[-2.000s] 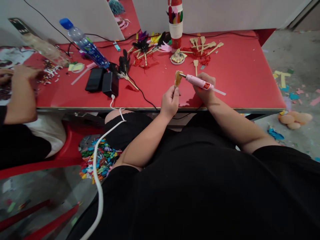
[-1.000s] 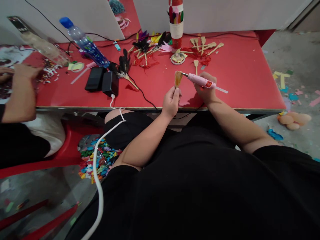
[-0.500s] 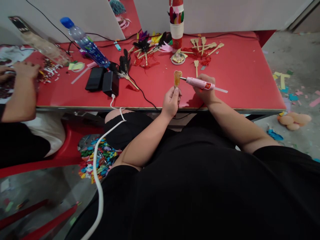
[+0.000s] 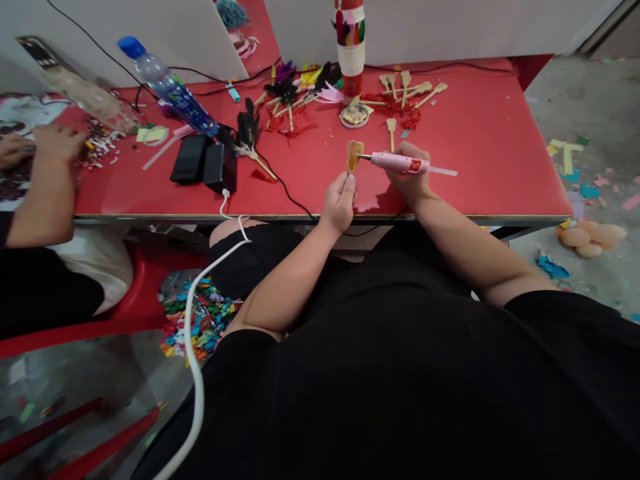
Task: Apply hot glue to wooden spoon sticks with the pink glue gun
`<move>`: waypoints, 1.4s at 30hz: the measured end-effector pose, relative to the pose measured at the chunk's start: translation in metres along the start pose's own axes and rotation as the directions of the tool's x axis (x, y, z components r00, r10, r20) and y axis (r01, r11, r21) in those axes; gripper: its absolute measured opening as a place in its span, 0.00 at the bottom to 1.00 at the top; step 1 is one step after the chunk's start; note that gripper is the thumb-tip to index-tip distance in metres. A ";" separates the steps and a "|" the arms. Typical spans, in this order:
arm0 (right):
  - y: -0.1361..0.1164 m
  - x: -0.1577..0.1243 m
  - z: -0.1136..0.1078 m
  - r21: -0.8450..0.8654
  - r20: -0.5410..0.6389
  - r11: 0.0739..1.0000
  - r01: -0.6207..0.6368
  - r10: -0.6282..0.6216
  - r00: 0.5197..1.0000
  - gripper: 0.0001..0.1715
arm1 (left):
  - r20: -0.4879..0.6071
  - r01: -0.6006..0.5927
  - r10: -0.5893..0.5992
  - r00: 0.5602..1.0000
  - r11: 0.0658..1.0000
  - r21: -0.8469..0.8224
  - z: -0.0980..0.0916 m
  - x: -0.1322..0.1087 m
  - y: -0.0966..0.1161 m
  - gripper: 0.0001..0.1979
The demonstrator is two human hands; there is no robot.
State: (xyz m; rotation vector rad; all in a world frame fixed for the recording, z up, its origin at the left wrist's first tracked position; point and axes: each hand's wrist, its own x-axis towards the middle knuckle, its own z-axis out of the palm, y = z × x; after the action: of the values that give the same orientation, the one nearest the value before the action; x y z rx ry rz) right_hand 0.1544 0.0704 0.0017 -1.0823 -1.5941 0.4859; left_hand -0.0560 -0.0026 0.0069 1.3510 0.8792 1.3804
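Between the thumb and fingers of my left hand (image 4: 341,203) is the lower end of a small flat piece (image 4: 355,155), tan and amber with a lobed top, held upright over the table. My right hand (image 4: 413,180) is wrapped round a pink hot glue gun (image 4: 397,163) shaped like a pen. Its metal tip meets the right side of the piece, and a clear glue stick (image 4: 444,171) pokes out of its rear. Just beyond lie a pale wooden stick with a broad head (image 4: 391,131) and a small round dish (image 4: 355,115) with yellowish contents.
On the red table (image 4: 480,147) stand a decorated cup (image 4: 351,60) and a water bottle (image 4: 173,93). Feathered sticks (image 4: 285,97), wooden sticks (image 4: 405,87), a black phone (image 4: 189,159) and a black box (image 4: 221,168) lie about. At left, another person's hand (image 4: 57,143) works. A white cable (image 4: 193,347) crosses my lap.
Both hands keep their grips. The glue gun's tip and the lobed piece stay together, shifted only slightly left in view. The other person's hand has moved a little.
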 end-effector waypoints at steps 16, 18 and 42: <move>0.005 0.003 0.010 0.001 -0.093 0.999 0.047 -0.047 0.995 0.42 | 0.036 0.086 -0.083 0.996 0.990 -0.110 0.003 -0.007 0.009 0.33; 0.004 0.003 0.009 -0.001 -0.097 0.999 0.047 -0.047 0.994 0.42 | 0.033 0.093 -0.090 0.995 0.989 -0.118 0.003 -0.007 0.008 0.33; 0.005 0.008 0.005 -0.054 -0.097 0.998 -0.018 0.012 0.995 0.42 | 0.076 0.104 -0.099 0.992 0.993 -0.060 0.003 -0.007 0.016 0.35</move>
State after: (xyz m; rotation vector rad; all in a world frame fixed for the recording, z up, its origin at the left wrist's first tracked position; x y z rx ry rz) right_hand 0.1515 0.0811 0.0005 -1.1430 -1.5233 0.3959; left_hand -0.0565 -0.0142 0.0210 1.2821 0.8367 1.2633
